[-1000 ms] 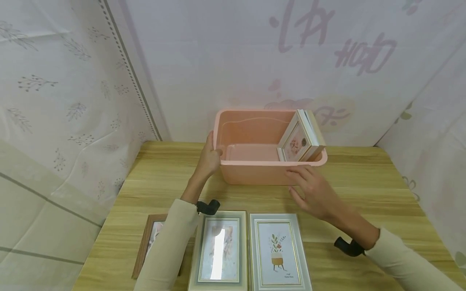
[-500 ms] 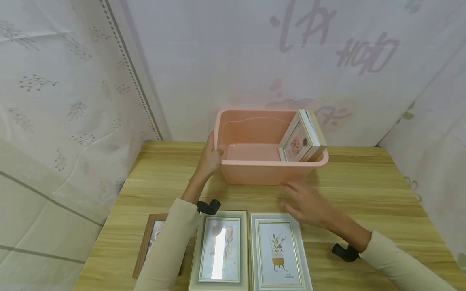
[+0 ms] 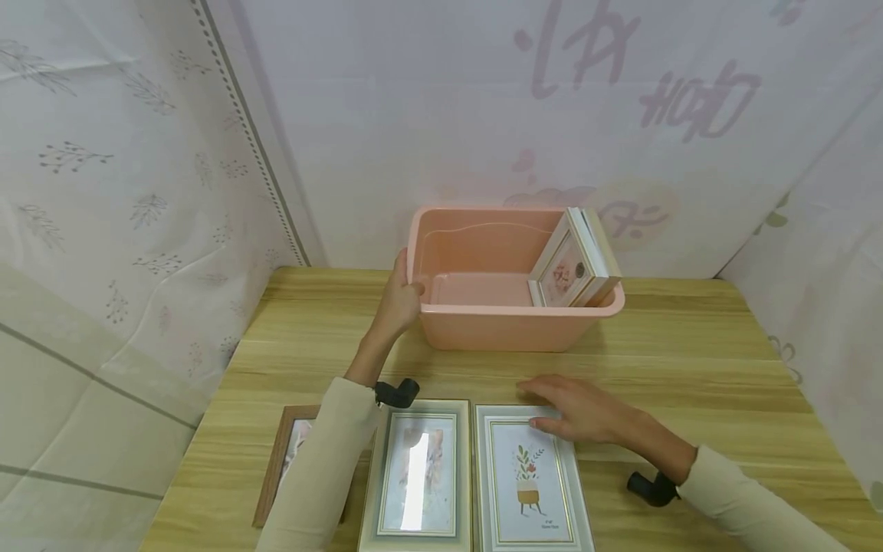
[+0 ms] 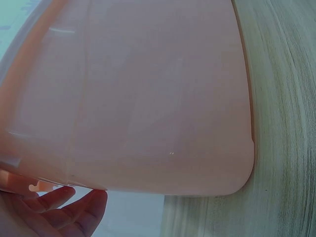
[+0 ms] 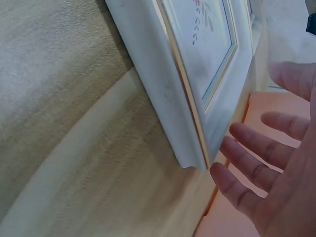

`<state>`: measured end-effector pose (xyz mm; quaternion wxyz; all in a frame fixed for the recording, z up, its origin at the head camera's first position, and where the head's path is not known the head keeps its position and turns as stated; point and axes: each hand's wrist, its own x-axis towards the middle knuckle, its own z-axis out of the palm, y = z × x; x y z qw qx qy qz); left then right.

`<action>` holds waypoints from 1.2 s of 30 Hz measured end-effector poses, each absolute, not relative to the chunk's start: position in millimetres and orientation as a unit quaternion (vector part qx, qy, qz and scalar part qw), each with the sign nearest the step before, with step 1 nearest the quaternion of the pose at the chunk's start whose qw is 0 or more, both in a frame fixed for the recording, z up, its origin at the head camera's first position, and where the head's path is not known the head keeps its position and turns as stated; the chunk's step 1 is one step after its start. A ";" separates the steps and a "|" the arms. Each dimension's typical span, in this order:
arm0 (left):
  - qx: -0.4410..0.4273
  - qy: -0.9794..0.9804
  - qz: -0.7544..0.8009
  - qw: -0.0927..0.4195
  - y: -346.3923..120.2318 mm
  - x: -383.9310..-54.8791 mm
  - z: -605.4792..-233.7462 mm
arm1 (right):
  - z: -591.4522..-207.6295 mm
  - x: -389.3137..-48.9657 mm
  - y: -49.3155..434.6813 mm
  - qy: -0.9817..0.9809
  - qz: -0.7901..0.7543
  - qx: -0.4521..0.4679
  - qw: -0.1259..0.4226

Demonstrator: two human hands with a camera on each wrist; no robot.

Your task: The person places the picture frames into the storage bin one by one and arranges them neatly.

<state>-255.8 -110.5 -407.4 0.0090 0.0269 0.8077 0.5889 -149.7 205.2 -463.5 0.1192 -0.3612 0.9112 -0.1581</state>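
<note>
A pink plastic storage bin [image 3: 493, 330] stands near the back of the table. My left hand [image 3: 398, 303] grips its left rim, thumb toward the top; in the left wrist view the fingers [image 4: 94, 212] lie at the bin's edge. Several picture frames [image 3: 562, 270] lean upright inside the bin's right end. Over the upper edge of a white picture frame [image 3: 526, 529], which shows a potted plant, hovers my right hand [image 3: 586, 410] with fingers spread and holding nothing. In the right wrist view its fingertips are close to the frame's corner; contact cannot be told.
Left of the white frame lies a cream picture frame [image 3: 422, 502] with glare on its glass. A brown wooden frame [image 3: 276, 468] lies farther left, partly behind my left sleeve [image 3: 313, 468]. A patterned cloth [image 3: 386, 123] hangs behind the table [image 3: 690, 330].
My right hand has moved from the bin's front wall down toward me, over the top of the white picture frame. My left hand has stayed on the bin's rim.
</note>
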 end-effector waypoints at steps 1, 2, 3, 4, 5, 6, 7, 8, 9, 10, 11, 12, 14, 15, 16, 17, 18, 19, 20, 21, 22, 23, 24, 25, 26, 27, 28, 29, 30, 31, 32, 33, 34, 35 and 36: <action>0.027 0.807 0.589 0.008 -110.5 -255.8 -407.4 | -464.7 -149.7 205.7 0.909 -0.166 -0.360 0.131; 0.028 0.807 0.589 0.008 -110.7 -255.8 -407.4 | -465.9 -149.8 206.1 0.906 -0.176 -0.358 0.143; 0.029 0.806 0.591 0.007 -110.8 -255.7 -407.5 | -467.6 -150.0 206.1 0.903 -0.186 -0.356 0.154; 0.030 0.805 0.592 0.005 -110.8 -255.9 -407.5 | -469.5 -150.2 206.1 0.900 -0.195 -0.353 0.163; 0.030 0.805 0.592 0.005 -110.9 -256.0 -407.6 | -471.4 -150.6 206.0 0.898 -0.204 -0.351 0.170; 0.032 0.805 0.593 0.005 -110.8 -255.9 -407.4 | -473.3 -151.1 205.9 0.896 -0.213 -0.347 0.175; 0.032 0.805 0.593 0.005 -110.7 -255.8 -407.2 | -475.6 -151.8 206.0 0.896 -0.218 -0.345 0.177; 0.033 0.805 0.592 0.005 -110.8 -255.9 -407.1 | -477.7 -152.5 206.0 0.895 -0.224 -0.344 0.177; 0.032 0.806 0.592 0.006 -110.8 -256.0 -407.2 | -479.9 -153.4 206.1 0.894 -0.229 -0.342 0.176; 0.032 0.807 0.589 0.006 -110.7 -256.1 -407.1 | -481.8 -154.4 206.3 0.893 -0.233 -0.344 0.172; 0.032 0.808 0.588 0.007 -110.8 -256.1 -406.9 | -483.5 -155.4 206.5 0.892 -0.238 -0.345 0.170; 0.031 0.809 0.587 0.007 -110.8 -256.0 -406.8 | -485.3 -156.4 206.7 0.891 -0.242 -0.347 0.168; 0.030 0.810 0.585 0.008 -111.2 -255.9 -406.9 | -488.2 -158.2 206.8 0.887 -0.251 -0.350 0.165; 0.030 0.810 0.586 0.007 -111.2 -256.0 -407.1 | -489.7 -159.0 206.8 0.886 -0.256 -0.353 0.162; 0.030 0.810 0.585 0.007 -111.1 -256.0 -407.1 | -491.2 -159.8 206.8 0.884 -0.259 -0.356 0.157; 0.029 0.810 0.585 0.008 -111.0 -255.9 -407.2 | -492.9 -160.6 206.6 0.884 -0.260 -0.357 0.154; 0.029 0.811 0.585 0.009 -111.2 -256.0 -407.2 | -494.6 -161.2 206.4 0.883 -0.262 -0.360 0.148; 0.028 0.810 0.585 0.009 -111.1 -256.0 -407.5 | -496.1 -161.8 206.2 0.881 -0.265 -0.365 0.142; 0.027 0.810 0.586 0.009 -111.0 -256.1 -407.5 | -497.5 -162.3 206.0 0.880 -0.265 -0.369 0.136; 0.027 0.810 0.586 0.009 -110.8 -256.2 -407.6 | -498.7 -162.7 206.0 0.879 -0.265 -0.374 0.129; 0.026 0.811 0.585 0.009 -110.8 -256.0 -407.6 | -499.5 -162.9 205.8 0.879 -0.264 -0.377 0.123; 0.026 0.811 0.585 0.009 -110.9 -256.0 -407.7 | -500.0 -163.0 205.7 0.879 -0.264 -0.379 0.120; 0.027 0.811 0.585 0.009 -111.0 -256.1 -407.6 | -499.8 -163.0 205.6 0.878 -0.265 -0.380 0.118; 0.027 0.810 0.586 0.009 -110.9 -256.1 -407.7 | -499.7 -163.0 205.6 0.878 -0.265 -0.381 0.119; 0.028 0.810 0.586 0.009 -111.0 -256.2 -407.9 | -499.2 -162.9 205.6 0.879 -0.264 -0.379 0.122; 0.029 0.810 0.586 0.009 -111.1 -256.2 -407.8 | -498.4 -162.6 205.6 0.879 -0.263 -0.377 0.124; 0.030 0.809 0.586 0.009 -111.1 -256.1 -407.8 | -497.6 -162.5 205.5 0.880 -0.262 -0.374 0.129; 0.032 0.809 0.587 0.010 -111.1 -256.3 -407.8 | -496.8 -162.4 205.4 0.881 -0.262 -0.371 0.133; 0.032 0.809 0.587 0.010 -111.0 -256.4 -407.9 | -496.0 -162.4 205.3 0.881 -0.262 -0.369 0.137; 0.031 0.810 0.586 0.011 -111.0 -256.4 -408.1 | -495.4 -162.6 205.2 0.881 -0.262 -0.367 0.141; 0.030 0.810 0.586 0.011 -110.9 -256.5 -408.2 | -494.5 -162.7 205.0 0.881 -0.265 -0.363 0.145; 0.030 0.810 0.585 0.011 -110.9 -256.7 -408.1 | -493.6 -163.2 204.8 0.879 -0.270 -0.364 0.149; 0.029 0.811 0.585 0.010 -110.9 -256.8 -408.2 | -492.8 -163.9 204.7 0.876 -0.277 -0.363 0.154; 0.029 0.811 0.584 0.011 -111.0 -257.0 -408.1 | -491.8 -164.7 204.6 0.873 -0.286 -0.363 0.158; 0.028 0.811 0.585 0.011 -111.1 -257.1 -408.1 | -490.8 -165.7 204.6 0.869 -0.295 -0.363 0.163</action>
